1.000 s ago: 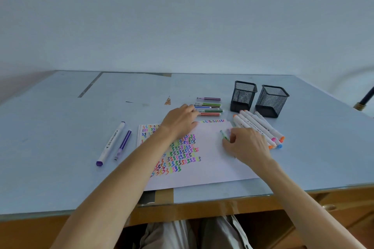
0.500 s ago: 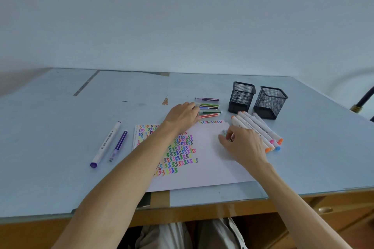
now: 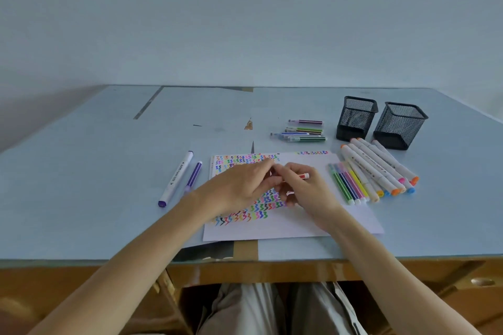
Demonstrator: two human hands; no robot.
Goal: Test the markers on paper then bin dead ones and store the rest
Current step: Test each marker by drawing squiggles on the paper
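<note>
I sit at what looks like a study or home-office desk, though little of the room shows: a pale blue top with wooden drawers beneath, pushed against a bare wall, two black mesh pen holders and scribbled paper before me.

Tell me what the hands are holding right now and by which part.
A red marker held over the paper: the right hand grips its barrel, and the left hand pinches its left end, which the fingers hide.

Red marker held level over scribbled paper.
</note>
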